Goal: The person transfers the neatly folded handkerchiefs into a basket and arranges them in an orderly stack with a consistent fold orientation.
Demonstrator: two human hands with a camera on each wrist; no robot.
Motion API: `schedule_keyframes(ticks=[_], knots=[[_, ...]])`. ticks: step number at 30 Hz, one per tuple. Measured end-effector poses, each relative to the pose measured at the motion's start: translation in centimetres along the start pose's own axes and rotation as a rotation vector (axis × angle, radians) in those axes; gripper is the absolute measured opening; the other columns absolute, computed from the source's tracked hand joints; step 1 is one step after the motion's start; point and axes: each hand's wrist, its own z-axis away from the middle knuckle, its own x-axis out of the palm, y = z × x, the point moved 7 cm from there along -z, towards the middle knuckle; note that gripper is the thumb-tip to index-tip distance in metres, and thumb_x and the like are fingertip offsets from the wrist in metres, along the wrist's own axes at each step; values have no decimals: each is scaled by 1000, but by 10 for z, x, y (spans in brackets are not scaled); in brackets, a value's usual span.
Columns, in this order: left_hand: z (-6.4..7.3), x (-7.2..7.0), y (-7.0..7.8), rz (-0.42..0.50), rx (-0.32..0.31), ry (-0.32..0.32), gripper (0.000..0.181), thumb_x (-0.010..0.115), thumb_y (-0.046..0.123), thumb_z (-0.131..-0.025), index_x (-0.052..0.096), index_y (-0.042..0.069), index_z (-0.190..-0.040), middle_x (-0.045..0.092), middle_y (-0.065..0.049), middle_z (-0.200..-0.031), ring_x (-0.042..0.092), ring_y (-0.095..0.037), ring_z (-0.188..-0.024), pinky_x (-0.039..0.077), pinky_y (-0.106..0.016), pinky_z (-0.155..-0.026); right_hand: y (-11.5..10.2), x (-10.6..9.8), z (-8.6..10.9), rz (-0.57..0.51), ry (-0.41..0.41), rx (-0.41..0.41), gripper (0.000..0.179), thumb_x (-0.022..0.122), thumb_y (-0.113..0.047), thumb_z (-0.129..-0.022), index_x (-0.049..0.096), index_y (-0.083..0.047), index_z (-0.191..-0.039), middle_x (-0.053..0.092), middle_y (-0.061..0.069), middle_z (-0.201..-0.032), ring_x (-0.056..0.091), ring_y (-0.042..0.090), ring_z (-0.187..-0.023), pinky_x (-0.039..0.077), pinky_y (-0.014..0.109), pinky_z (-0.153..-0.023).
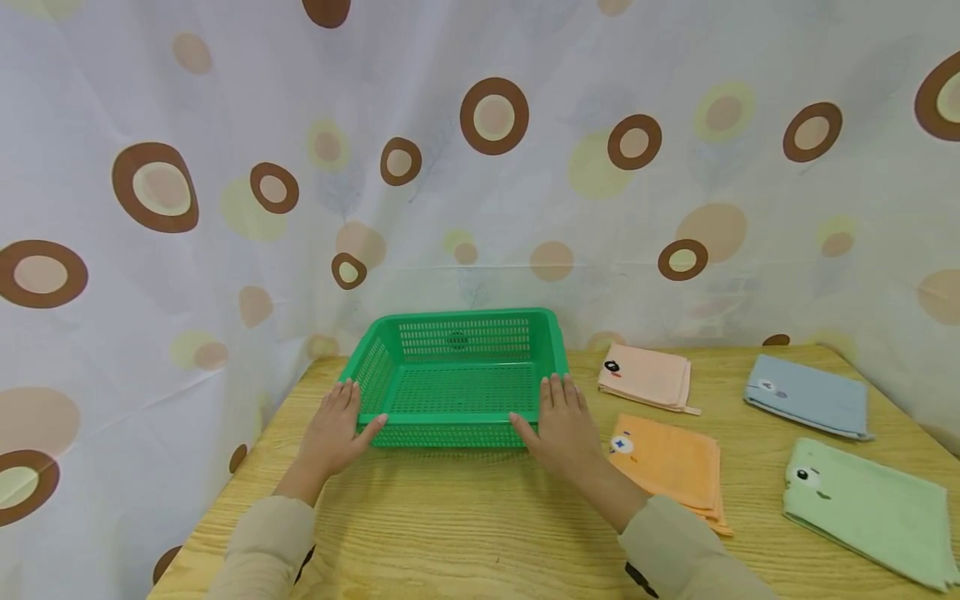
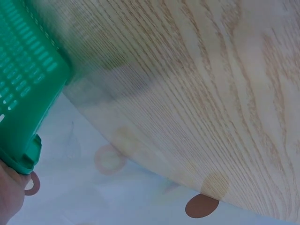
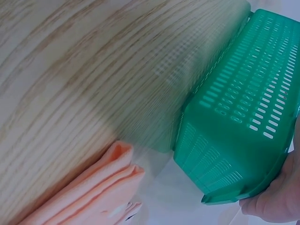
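A green plastic basket (image 1: 457, 429) with slotted walls rests on the table, nothing inside it. At its near left corner my left hand (image 1: 333, 425) grips the rim, thumb along the front edge and fingers at the left side. My right hand (image 1: 562, 429) holds the near right corner the same way, its thumb on the front rim. The left wrist view catches the basket's wall (image 2: 28, 84) and part of the hand at its rim. Seen from the right wrist, the underside of the hand (image 3: 276, 197) meets the basket's rim.
Right of the basket lie folded cloths: pink (image 1: 645, 375), orange (image 1: 671, 462), blue (image 1: 806, 396) and green (image 1: 866, 508), each with a small face. The orange one is close to my right forearm. A patterned curtain (image 1: 420, 217) hangs behind the wooden table (image 1: 450, 525).
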Motion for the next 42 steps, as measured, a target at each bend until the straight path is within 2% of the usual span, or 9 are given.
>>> schedule_keyframes(ticks=[20,42], knots=[[-3,3,8,-5,9,4,77,44,43,-95,26,-19,-137,25,-35,-145,22,-46,-137,20,-54,-113,9,-3,2,16,23,-10,78,39,-49,-95,28,14,-139,29,31,-145,22,44,-138,21,53,-114],[-6,3,19,7,1,-6,78,44,44,-95,25,-18,-138,25,-34,-145,21,-45,-137,21,-55,-113,19,-8,5,6,1,0,77,39,-48,-96,26,14,-140,26,30,-147,18,43,-139,19,53,-114]])
